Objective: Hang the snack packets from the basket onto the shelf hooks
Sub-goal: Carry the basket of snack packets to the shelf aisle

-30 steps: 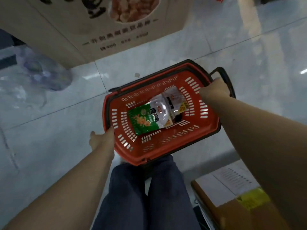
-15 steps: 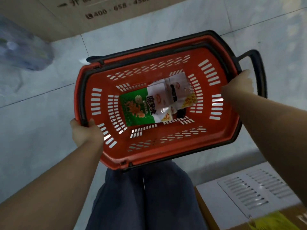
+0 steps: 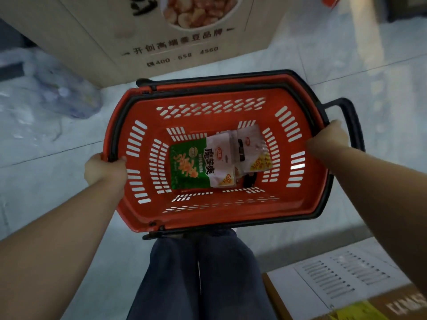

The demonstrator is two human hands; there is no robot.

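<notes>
Basket: a red slotted plastic shopping basket (image 3: 208, 211) with black fold-down handles is held up over the pale tiled floor (image 3: 57, 197), its open top facing the camera.
Left hand: the left hand (image 3: 104, 169) grasps the basket's left rim, fingers curled over the black edge.
Right hand: the right hand (image 3: 330, 139) grasps the right rim, just beside the black handle loop (image 3: 351, 121) that sticks out to the right.
Snack packets: a green-and-white foil snack packet (image 3: 196, 167) lies flat on the basket's bottom, printed side up; at least one more white packet with yellow corner (image 3: 254, 148) lies to its right, partly under it. How many packets are stacked there cannot be told.
Legs: dark blue trousers (image 3: 198, 273) show directly below the basket.
Cardboard display: a beige printed cardboard stand (image 3: 175, 47) with a picture of nuts or beans and a phone number stands beyond the basket.
Plastic wrap: crumpled clear plastic (image 3: 62, 95) lies on the floor at the left.
Box: a brown cardboard box with a white label and yellow patch (image 3: 335, 287) sits at the lower right.
</notes>
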